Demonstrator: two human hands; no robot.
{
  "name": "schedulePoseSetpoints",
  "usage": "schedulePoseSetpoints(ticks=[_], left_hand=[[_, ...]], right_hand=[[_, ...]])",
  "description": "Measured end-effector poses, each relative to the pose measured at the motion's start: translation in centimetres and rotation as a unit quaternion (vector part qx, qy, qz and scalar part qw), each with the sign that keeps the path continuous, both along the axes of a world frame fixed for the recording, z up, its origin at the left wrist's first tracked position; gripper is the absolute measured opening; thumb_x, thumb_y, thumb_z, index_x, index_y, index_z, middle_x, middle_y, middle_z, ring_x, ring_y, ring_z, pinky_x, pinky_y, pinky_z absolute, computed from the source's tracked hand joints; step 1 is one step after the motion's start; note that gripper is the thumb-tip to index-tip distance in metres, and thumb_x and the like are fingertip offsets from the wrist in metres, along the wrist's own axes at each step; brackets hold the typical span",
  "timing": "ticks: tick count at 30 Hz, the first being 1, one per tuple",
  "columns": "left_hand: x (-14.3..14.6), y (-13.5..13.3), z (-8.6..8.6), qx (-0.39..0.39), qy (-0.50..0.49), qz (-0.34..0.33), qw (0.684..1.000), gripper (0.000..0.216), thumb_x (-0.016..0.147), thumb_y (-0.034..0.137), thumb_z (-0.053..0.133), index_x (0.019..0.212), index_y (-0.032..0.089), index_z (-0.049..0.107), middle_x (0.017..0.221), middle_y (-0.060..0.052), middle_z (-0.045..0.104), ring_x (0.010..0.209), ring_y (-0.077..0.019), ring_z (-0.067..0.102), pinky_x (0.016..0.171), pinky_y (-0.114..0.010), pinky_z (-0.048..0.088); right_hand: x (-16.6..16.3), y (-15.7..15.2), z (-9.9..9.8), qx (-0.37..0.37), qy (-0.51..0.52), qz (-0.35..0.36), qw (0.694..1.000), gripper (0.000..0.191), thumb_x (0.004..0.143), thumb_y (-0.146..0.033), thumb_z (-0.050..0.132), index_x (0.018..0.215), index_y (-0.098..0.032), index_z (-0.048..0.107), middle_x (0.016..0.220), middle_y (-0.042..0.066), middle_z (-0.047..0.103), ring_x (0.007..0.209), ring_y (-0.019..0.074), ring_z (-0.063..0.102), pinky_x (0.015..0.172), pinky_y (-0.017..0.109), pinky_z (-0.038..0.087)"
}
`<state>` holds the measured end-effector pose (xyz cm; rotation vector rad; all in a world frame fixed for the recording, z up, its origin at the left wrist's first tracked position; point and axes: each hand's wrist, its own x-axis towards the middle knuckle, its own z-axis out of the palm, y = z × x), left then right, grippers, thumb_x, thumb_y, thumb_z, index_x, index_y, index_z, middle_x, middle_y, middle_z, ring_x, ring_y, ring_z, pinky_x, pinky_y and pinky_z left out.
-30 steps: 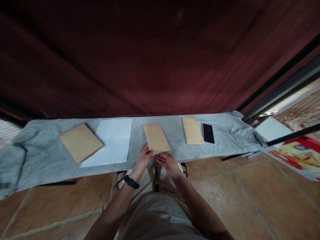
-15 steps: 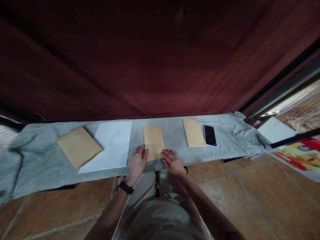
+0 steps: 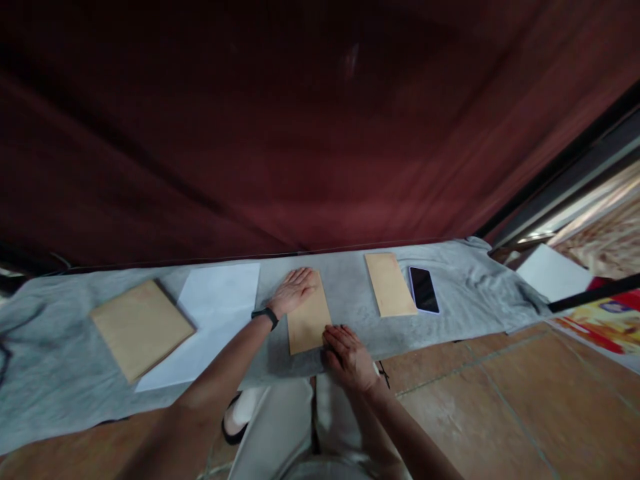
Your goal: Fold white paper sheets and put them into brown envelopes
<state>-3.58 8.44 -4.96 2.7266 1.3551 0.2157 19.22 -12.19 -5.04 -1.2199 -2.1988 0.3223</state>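
A tan paper envelope (image 3: 311,325) lies lengthwise in front of me on a grey cloth (image 3: 350,293). My left hand (image 3: 296,290) rests flat across its far end, fingers stretched out and covering that part. At the envelope's near right corner, my right hand (image 3: 350,357) lies with its fingers extended and touching the edge; its thumb points toward the near edge of the cloth. A second tan envelope (image 3: 391,285) lies farther right, apart from both hands.
Left, a stack of larger brown envelopes (image 3: 143,327) overlaps a white paper sheet (image 3: 220,300). A phone (image 3: 424,290) sits beside the right envelope. A dark red curtain (image 3: 320,167) hangs behind. At far right are a white box (image 3: 553,272) and a dark metal bar (image 3: 595,293).
My left hand has moved from the envelope's near left corner up to its far end and flattened there. My right hand stays by the near right corner. The view has tilted slightly.
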Motion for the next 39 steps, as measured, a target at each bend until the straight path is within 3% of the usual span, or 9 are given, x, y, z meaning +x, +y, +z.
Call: schedulePoseSetpoints(ticks=[9,18,29,39], left_hand=[[0.8,-1.5,-0.7,0.015,-0.004,-0.079,0.997,0.063,0.107,0.049,0.026,0.163,0.019,0.032,0.167,-0.008,0.037,0.156,-0.0193,0.029,0.129,-0.040,0.018],[1.6,-5.1,-0.6,0.008,-0.033,-0.089,0.995,0.064,0.108,0.049,0.022,0.161,0.015,0.034,0.167,-0.011,0.037,0.156,-0.0184,0.030,0.129,-0.039,0.019],[1.1,-11.6,-0.6,0.018,-0.033,-0.119,0.992,0.061,0.110,0.048,0.023,0.163,0.017,0.030,0.167,-0.008,0.038,0.156,-0.0154,0.030,0.129,-0.037,0.019],[0.1,-17.7,-0.9,0.053,-0.038,-0.133,0.989,0.065,0.107,0.051,0.037,0.163,0.019,0.030,0.166,-0.009,0.039,0.156,-0.0218,0.030,0.128,-0.044,0.024]], right_hand=[[-0.2,0.0,-0.4,0.007,0.019,-0.017,1.000,0.043,0.099,-0.023,0.052,0.141,-0.019,0.061,0.143,0.012,0.065,0.132,0.0244,0.061,0.121,0.051,0.043],[0.1,0.3,-0.8,0.012,0.029,-0.011,0.999,0.040,0.101,-0.025,0.051,0.139,-0.020,0.061,0.140,0.011,0.067,0.131,0.0240,0.062,0.120,0.051,0.044],[-0.4,0.4,-1.7,0.041,0.049,-0.071,0.995,0.039,0.100,-0.018,0.042,0.131,-0.017,0.067,0.132,0.013,0.069,0.129,0.0244,0.060,0.118,0.051,0.048],[-0.2,0.6,-1.7,0.017,0.034,-0.072,0.997,0.042,0.099,-0.020,0.042,0.133,-0.019,0.067,0.134,0.012,0.069,0.130,0.0250,0.059,0.118,0.051,0.046]])
